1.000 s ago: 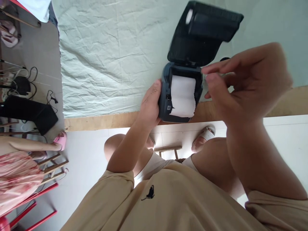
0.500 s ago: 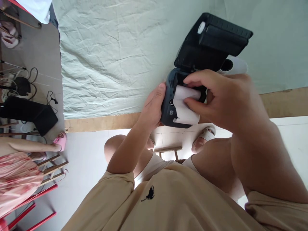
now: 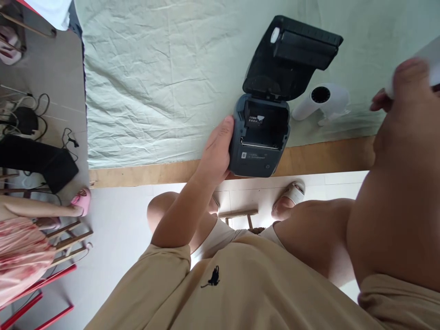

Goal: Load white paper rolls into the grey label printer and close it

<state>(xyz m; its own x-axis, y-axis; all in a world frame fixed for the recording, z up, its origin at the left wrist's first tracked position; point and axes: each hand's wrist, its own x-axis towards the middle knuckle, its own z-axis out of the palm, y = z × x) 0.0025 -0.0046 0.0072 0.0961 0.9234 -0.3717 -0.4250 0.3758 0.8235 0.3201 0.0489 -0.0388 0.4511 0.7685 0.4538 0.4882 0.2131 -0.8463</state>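
Bare wooden table edge (image 3: 144, 173) is running along the near side, and I am working outward from it over my remote feed. Just above that edge, the left hand (image 3: 217, 146) is gripping a dark printer (image 3: 254, 164) by its left flank, most of the fingers hidden behind it. The printer's compartment (image 3: 270, 121) is facing up with no roll inside, and the lid (image 3: 290, 59) is standing swung back toward the far side. Off to the right, the right hand (image 3: 407, 101) is holding a white item (image 3: 432, 62) in bent fingers; blur and the frame border are stopping me from telling what it is. Between the hands, nearer the printer, a white roll (image 3: 338, 96) with a dark end is resting on the pale green cloth (image 3: 154, 82). I am judging the step as paper handling around a bare compartment, so the next move is calling for a steady left grip and the lid staying clear.
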